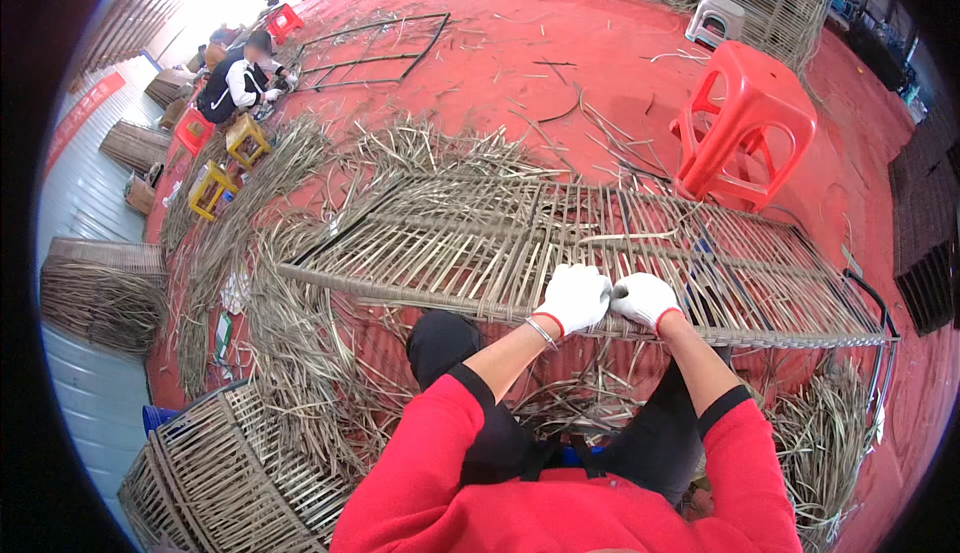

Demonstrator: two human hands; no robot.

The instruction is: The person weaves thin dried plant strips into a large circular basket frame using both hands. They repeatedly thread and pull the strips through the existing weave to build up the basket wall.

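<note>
1. Worker seated, red sleeves, white gloves on both hands. A long woven rattan panel (560, 253) on a dark metal frame lies across the knees, running from the person's left, out over the floor, to the right.
2. Left hand (575, 298): curled closed over the near woven edge of the panel, fingers wrapped around the rim. A thin bracelet sits at the wrist.
3. Right hand (643, 299): just beside the left, almost touching it, also closed on the same near edge. Whether it pinches a single strand or the whole rim, I cannot tell.
4. Loose rattan strands (300, 353) are heaped on the red floor (500, 43) under and around the panel, thickest on the person's left.
5. A red plastic stool (745, 123) stands just beyond the far edge of the panel, to the right. A grey stool (715, 18) sits farther back.
6. Near left, a rounded woven basket frame (220, 473) lies on its side.
7. Far left, another person (235, 78) in dark and white clothing crouches on the floor, well apart, with small yellow stools (228, 158) nearby.
8. A bare black metal frame (375, 48) lies flat on the floor near that person.
</note>
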